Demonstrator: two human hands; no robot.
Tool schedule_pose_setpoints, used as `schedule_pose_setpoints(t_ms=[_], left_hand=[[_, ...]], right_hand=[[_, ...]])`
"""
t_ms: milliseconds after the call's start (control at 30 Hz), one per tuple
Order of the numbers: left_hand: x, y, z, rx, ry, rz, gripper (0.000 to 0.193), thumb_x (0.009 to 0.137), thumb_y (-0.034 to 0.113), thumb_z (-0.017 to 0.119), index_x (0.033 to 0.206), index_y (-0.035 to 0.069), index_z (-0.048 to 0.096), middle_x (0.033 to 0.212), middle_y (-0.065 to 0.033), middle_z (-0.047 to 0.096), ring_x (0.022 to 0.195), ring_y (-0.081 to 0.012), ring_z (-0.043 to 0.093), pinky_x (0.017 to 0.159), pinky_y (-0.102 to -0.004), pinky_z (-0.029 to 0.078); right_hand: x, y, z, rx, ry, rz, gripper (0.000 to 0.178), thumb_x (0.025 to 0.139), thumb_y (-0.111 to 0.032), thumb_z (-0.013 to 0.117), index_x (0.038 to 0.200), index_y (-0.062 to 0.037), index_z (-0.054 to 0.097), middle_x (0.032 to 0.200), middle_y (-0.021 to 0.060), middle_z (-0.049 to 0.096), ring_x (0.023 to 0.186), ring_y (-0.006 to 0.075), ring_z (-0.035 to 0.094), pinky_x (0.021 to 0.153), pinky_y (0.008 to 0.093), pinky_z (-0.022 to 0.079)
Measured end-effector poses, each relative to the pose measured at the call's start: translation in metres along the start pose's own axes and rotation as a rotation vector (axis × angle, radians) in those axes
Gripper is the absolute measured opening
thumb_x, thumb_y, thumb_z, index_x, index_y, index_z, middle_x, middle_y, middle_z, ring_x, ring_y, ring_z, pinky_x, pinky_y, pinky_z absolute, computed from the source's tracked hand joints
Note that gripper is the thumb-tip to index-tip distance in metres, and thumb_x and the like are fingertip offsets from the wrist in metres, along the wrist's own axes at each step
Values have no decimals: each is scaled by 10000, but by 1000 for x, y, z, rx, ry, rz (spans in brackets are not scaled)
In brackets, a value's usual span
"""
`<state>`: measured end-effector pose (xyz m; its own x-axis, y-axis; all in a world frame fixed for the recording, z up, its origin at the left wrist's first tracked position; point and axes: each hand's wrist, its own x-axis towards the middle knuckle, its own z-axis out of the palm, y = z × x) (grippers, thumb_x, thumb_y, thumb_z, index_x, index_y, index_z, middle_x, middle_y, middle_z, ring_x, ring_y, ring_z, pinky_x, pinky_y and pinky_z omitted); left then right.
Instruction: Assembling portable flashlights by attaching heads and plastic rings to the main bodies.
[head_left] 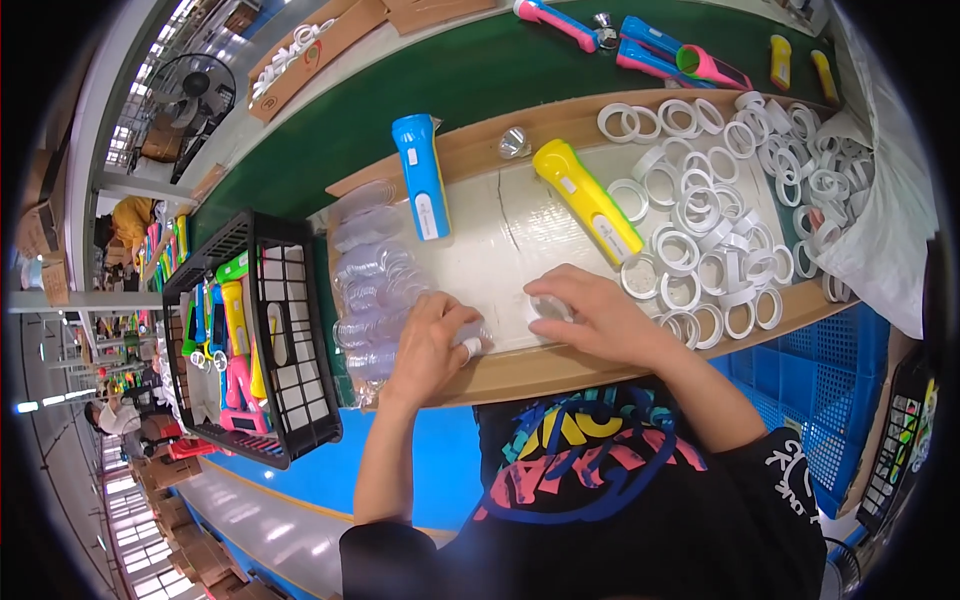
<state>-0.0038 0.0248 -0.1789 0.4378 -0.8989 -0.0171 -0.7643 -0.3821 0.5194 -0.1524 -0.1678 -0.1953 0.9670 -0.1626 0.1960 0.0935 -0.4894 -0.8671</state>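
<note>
My right hand (600,318) grips a white ring (549,308) between thumb and fingers above the cardboard tray (480,375). My left hand (428,348), a white wrap on one finger, pinches a clear round lens (482,330) just left of the ring. Beside that hand lie rows of clear lenses (375,270). Many loose white rings (700,205) spread over the tray's right side. Farther back, a blue flashlight (422,180) and a yellow flashlight (588,200) lie with their wide heads away from me. A silvery reflector (514,143) sits between those heads.
At left stands a black crate (290,340) of colourful flashlights. More flashlights (660,55) lie on the green bench (310,150) behind the tray. A white bag (885,200) borders the rings at right, above blue crates (810,390). Other people are at the far left.
</note>
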Motion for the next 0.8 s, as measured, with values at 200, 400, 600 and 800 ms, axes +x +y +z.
schedule_pose_setpoints(t_ms=[200,400,600,800], left_hand=[[9,-5,-4,-55,-66,-16,219,628,-6,673,842,36,657,794,-87,553,762,-270,530,702,-368,454],[51,44,-32,-1023,-64,-270,75,763,-13,687,809,3,630,786,-10,624,711,-76,581,625,-221,465],[140,97,-15,-785,49,12,175,800,0,651,971,-5,612,897,-31,612,801,-78,580,689,-217,469],[314,125,19,-1,216,392,233,779,50,629,1012,41,616,952,-112,624,823,-229,610,709,-294,487]], right_hand=[[-4,-6,-2,1037,84,497,343,979,-255,397,1174,-8,531,952,96,609,811,185,606,682,281,496],[-2,0,-5,1563,256,515,383,984,-333,367,1162,-11,474,989,151,629,828,266,627,651,340,512],[1,-4,-42,1815,317,443,424,988,-408,308,1139,-56,492,967,121,622,806,212,601,674,327,472],[-7,21,-96,1799,621,325,437,984,-417,317,836,-77,548,1033,157,608,887,239,578,731,348,461]])
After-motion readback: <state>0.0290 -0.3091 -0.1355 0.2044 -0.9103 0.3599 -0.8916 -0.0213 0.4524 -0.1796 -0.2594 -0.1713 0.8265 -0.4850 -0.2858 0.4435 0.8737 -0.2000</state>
